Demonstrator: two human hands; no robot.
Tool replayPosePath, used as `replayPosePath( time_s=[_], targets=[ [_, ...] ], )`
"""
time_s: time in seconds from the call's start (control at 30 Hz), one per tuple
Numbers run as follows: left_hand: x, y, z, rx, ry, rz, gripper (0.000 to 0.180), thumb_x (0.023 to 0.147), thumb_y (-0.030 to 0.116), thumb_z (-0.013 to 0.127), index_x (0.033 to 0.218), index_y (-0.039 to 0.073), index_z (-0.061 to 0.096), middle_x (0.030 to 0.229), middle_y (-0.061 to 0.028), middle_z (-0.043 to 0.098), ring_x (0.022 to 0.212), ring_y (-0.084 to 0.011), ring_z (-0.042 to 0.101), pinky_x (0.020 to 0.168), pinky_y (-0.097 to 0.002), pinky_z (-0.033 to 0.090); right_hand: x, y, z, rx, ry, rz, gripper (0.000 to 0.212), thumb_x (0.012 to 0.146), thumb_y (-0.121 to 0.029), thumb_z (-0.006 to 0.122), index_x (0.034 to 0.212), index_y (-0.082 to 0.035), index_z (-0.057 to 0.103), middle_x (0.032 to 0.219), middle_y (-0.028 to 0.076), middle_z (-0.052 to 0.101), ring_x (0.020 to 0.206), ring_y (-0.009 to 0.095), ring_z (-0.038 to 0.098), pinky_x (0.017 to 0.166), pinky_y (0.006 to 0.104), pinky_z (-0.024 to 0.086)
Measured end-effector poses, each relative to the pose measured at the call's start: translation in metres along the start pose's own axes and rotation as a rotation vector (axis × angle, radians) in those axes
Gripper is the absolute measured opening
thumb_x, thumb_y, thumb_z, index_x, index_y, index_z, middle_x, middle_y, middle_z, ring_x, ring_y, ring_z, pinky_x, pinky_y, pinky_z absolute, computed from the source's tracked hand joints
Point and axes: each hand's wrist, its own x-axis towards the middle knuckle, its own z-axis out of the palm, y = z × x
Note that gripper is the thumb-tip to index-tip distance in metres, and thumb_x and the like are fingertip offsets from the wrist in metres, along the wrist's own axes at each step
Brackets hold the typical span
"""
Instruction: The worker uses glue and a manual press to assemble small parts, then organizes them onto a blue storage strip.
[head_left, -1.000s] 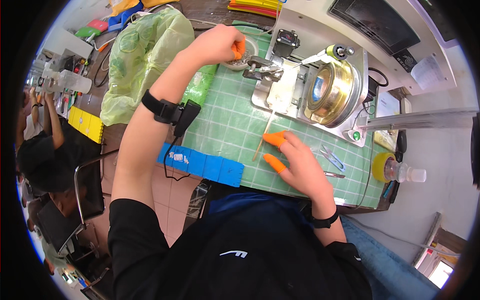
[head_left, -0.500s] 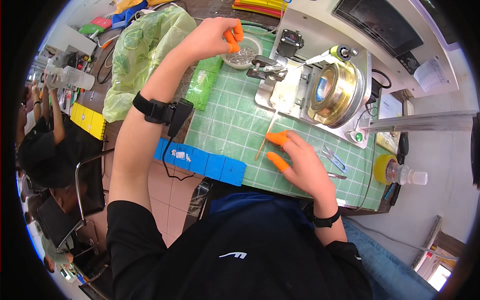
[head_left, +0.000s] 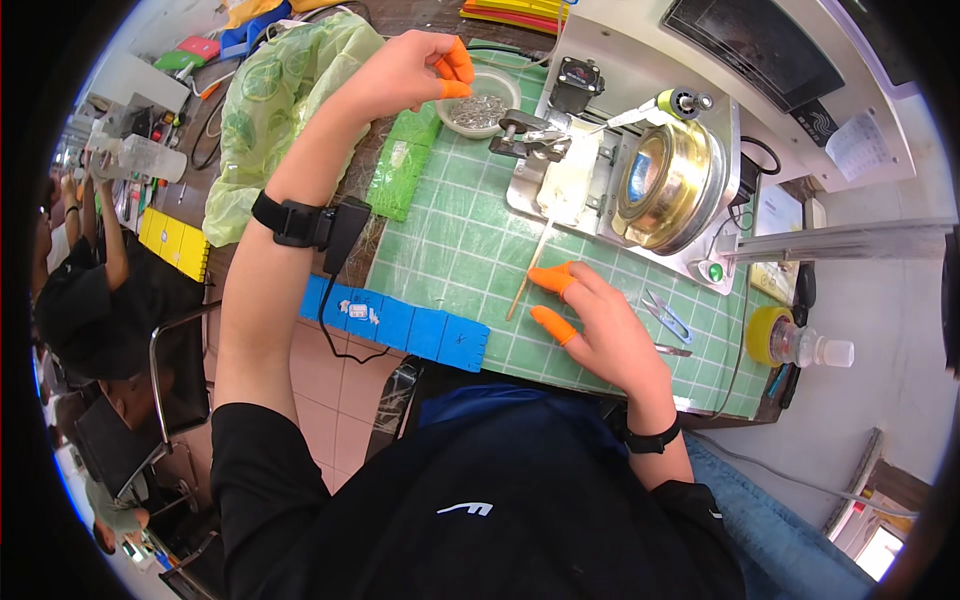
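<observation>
My left hand [head_left: 412, 72], with orange finger cots on its fingertips, hovers over the left rim of a round white bowl [head_left: 514, 92] of small shiny metal pieces. Its thumb and fingertips are curled close together; anything between them is too small to make out. On the green gridded mat [head_left: 440, 265], my right hand [head_left: 598, 318] has its cot-covered thumb and forefinger spread apart. The forefinger tip lies at a thin wooden stick [head_left: 522, 284], and the thumb is off it. The stick's far end meets a pale, whitish block [head_left: 569, 185] on the machine's metal base.
A benchtop machine [head_left: 620, 85] with a clamp and a gold-coloured round part [head_left: 665, 190] stands at the far right. Tweezers [head_left: 668, 316] lie right of my right hand. A green strip [head_left: 403, 165], a blue strip [head_left: 405, 332] and a yellow-banded bottle [head_left: 770, 338] lie around.
My left hand has shifted slightly left, and its thumb has turned from pointing down to pointing right. The right hand has stayed by the stick.
</observation>
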Motion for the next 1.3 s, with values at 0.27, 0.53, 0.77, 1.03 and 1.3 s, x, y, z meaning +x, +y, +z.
replayPosePath(
  time_s=[0.27, 0.53, 0.77, 1.03, 1.3],
  targets=[
    [-0.074, 0.061, 0.012, -0.286, 0.103, 0.019, 0.019, 0.084, 0.01, 0.079, 0.093, 0.004, 0.063, 0.081, 0.0044, 0.063, 0.05, 0.0015, 0.038, 0.045, -0.0199, 0.029, -0.001, -0.007, -0.01, -0.009, 0.058, -0.044, 0.036, 0.086, -0.008, 0.075, 0.12, -0.005, 0.067, 0.102, 0.013, 0.067, 0.088, 0.03, 0.067, 0.076, 0.0363, 0.054],
    [-0.18, 0.1, 0.074, -0.296, 0.11, 0.001, 0.019, 0.077, 0.005, 0.085, 0.083, 0.002, 0.067, 0.073, 0.0006, 0.068, 0.051, 0.0021, 0.048, 0.047, -0.0159, 0.033, 0.023, -0.046, -0.014, 0.129, 0.158, -0.243, 0.031, 0.076, -0.004, 0.083, 0.106, -0.009, 0.076, 0.09, 0.007, 0.068, 0.077, 0.02, 0.067, 0.07, 0.029, 0.054],
    [-0.218, 0.1, 0.098, -0.401, 0.309, -0.066, 0.015, 0.078, -0.001, 0.079, 0.089, 0.006, 0.071, 0.07, 0.0012, 0.067, 0.047, -0.0019, 0.044, 0.046, -0.0206, 0.032, 0.02, -0.048, 0.001, 0.181, 0.072, -0.287, 0.031, 0.074, -0.002, 0.084, 0.103, -0.01, 0.077, 0.089, 0.006, 0.068, 0.077, 0.021, 0.068, 0.066, 0.0289, 0.055],
    [-0.213, 0.11, 0.101, -0.296, 0.426, 0.031, 0.015, 0.079, -0.003, 0.077, 0.091, 0.005, 0.074, 0.079, -0.0012, 0.073, 0.047, -0.0035, 0.047, 0.045, -0.0198, 0.034, 0.021, -0.053, -0.003, 0.12, 0.21, -0.329, 0.03, 0.073, 0.001, 0.081, 0.101, -0.008, 0.074, 0.092, 0.009, 0.067, 0.078, 0.026, 0.068, 0.065, 0.0322, 0.056],
    [-0.215, 0.132, 0.098, -0.914, 0.342, -0.287, 0.029, 0.087, -0.002, 0.075, 0.113, -0.002, 0.063, 0.094, -0.0079, 0.074, 0.057, -0.0068, 0.064, 0.048, -0.0203, 0.049, 0.02, -0.054, -0.005, 0.153, 0.258, -0.289, 0.03, 0.071, 0.002, 0.082, 0.1, -0.007, 0.076, 0.094, 0.009, 0.069, 0.08, 0.023, 0.069, 0.068, 0.031, 0.057]
  ],
)
